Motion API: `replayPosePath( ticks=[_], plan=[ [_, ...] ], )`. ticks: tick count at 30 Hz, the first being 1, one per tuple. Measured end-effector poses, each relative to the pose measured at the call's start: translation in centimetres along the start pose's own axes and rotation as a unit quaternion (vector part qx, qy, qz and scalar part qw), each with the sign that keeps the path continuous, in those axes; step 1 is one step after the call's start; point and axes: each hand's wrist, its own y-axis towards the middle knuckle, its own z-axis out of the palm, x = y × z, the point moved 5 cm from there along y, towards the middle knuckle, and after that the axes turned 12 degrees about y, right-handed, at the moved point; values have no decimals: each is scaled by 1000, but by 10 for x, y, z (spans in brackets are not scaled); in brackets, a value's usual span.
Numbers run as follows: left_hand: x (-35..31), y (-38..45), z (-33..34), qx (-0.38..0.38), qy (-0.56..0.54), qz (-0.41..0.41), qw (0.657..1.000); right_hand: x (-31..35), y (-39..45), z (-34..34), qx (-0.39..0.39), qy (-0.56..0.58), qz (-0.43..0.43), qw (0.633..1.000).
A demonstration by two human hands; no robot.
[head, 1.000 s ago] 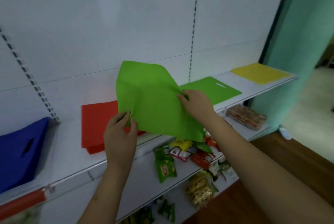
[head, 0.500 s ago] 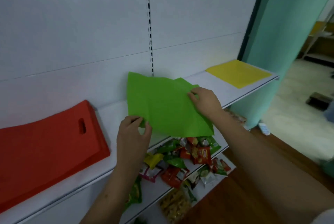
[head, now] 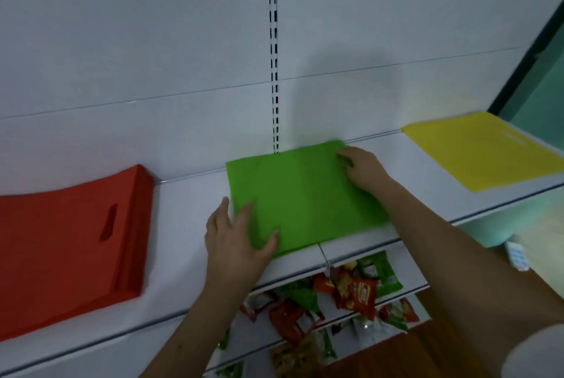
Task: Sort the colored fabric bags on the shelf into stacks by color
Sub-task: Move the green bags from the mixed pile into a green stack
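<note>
Here, a green bag [head: 305, 194] lies flat on the white shelf [head: 189, 255], between a stack of red bags [head: 73, 240] to the left and a yellow bag [head: 482, 151] well apart to the right. The left hand [head: 238, 234] rests on the bag's near left corner, fingers straight and spread, thumb lying on the fabric. The right hand [head: 363, 170] sits at the far right corner, fingers bent down onto the cloth; whether they pinch it or only press it cannot be told. The bag lies directly ahead of the person, between the two hands, with the left hand nearer the shelf's front edge. Its long axis appears to run from the back panel [head: 152, 41] toward the front edge, turned slightly clockwise; no handle cut-out shows, so which end points outward is unclear. Snack packets [head: 351, 289] fill the shelf below. Judging by this, the bag seems laid on its own colour's spot, with squaring or release left.
</note>
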Motion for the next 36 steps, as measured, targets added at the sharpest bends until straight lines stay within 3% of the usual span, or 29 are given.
replayPosePath(
  ticks=[9,12,14,18,25,31,36],
  plan=[
    [-29,-10,17,94,41,29,994,-22,21,5,-31,-6,3,999],
    [-29,-9,14,89,25,37,995,-4,14,-1,-51,20,10,998],
    [-28,-12,7,75,3,40,996,25,10,-3,-74,40,-30,996],
    [-18,-21,-18,1,-67,13,998,106,0,5,-81,117,-150,978],
    [63,-79,-101,-147,-22,-46,988,295,-53,88,1,186,-293,938],
    [197,-152,-180,-233,13,-140,962,459,-125,167,52,177,-369,911],
    [327,-224,-242,-260,57,-215,940,589,-189,239,95,185,-391,896]
  ],
)
